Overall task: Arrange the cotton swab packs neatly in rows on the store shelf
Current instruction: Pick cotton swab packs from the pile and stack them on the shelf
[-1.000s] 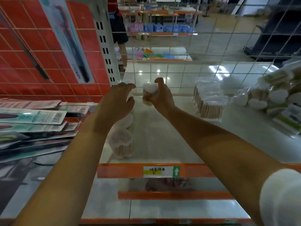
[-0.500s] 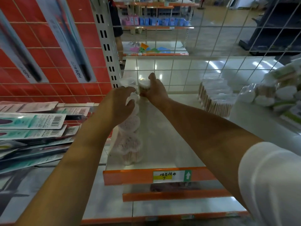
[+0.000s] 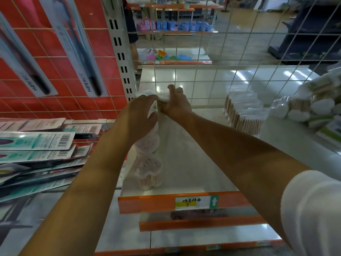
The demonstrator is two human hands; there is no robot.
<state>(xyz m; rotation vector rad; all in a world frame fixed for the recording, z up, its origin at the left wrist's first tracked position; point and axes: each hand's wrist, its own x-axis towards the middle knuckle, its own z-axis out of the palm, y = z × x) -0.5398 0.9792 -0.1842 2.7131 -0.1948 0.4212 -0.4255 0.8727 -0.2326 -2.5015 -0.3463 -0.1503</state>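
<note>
The right hand [image 3: 177,104] is closed around a small round tub of cotton swabs [image 3: 162,100] at the far end of the shelf [image 3: 193,163], thumb up behind it and fingers wrapped over its side, with the tub upright and its clear lid facing up. The left hand [image 3: 142,115] sits just beside it, touching or nearly touching, fingers curled loosely over the top of the next tub [image 3: 143,93] in the row; whether it truly grips that one I cannot tell. The row of tubs [image 3: 147,159] runs from under the left hand back toward the person, its long axis pointing straight from the hands to the orange shelf edge [image 3: 166,201], so the held tub belongs at the row's far end, directly ahead of the left palm. The right hand is the one placed to set it down; the left seems to steady the neighbour.

The tubs are clear plastic cylinders, pale swab tips packed under the lid, wooden sticks showing through the sides. Off to the right of the right forearm, well apart, stand flat packs of swabs [image 3: 243,111], and further right a loose heap of bagged packs [image 3: 304,108] not yet sorted
</note>
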